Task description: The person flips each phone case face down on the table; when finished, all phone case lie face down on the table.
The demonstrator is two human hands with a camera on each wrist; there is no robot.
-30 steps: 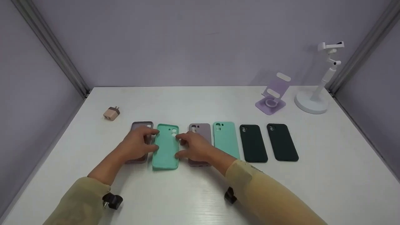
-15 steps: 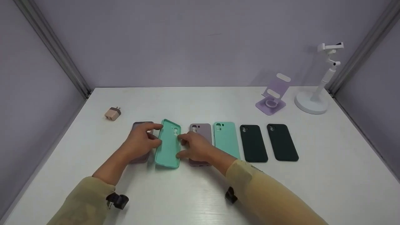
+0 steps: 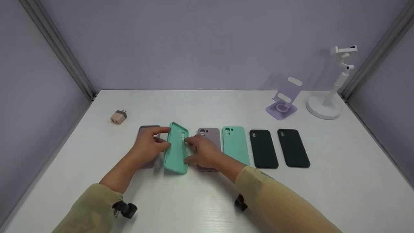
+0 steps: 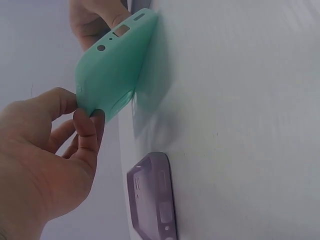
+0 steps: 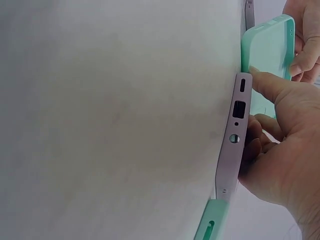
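Note:
A turquoise phone case (image 3: pixel 176 149), its hollow side up, stands tilted with its left long edge raised off the table and its right edge low. My left hand (image 3: pixel 149 144) pinches the raised edge between thumb and fingers, as the left wrist view also shows on the phone case (image 4: pixel 112 70). At the low edge, my right hand (image 3: pixel 205 151) holds the case with thumb and fingertips. In the right wrist view the thumb tip of my right hand (image 5: pixel 295 130) lies on the case's near corner. A mauve phone case (image 3: pixel 148 165) lies partly hidden under my left hand.
Right of the hands, a second mauve case (image 3: pixel 212 134), another turquoise case (image 3: pixel 235 142) and two black cases (image 3: pixel 263 149) lie in a row, backs up. A pink charger plug (image 3: pixel 118 117) sits back left. A purple phone stand (image 3: pixel 286 97) and a white stand (image 3: pixel 323 106) are back right.
The turquoise case has gone from nearly flat to tilted, its left edge lifted by my left hand, which moved up and right. My right hand has stayed nearly in place.

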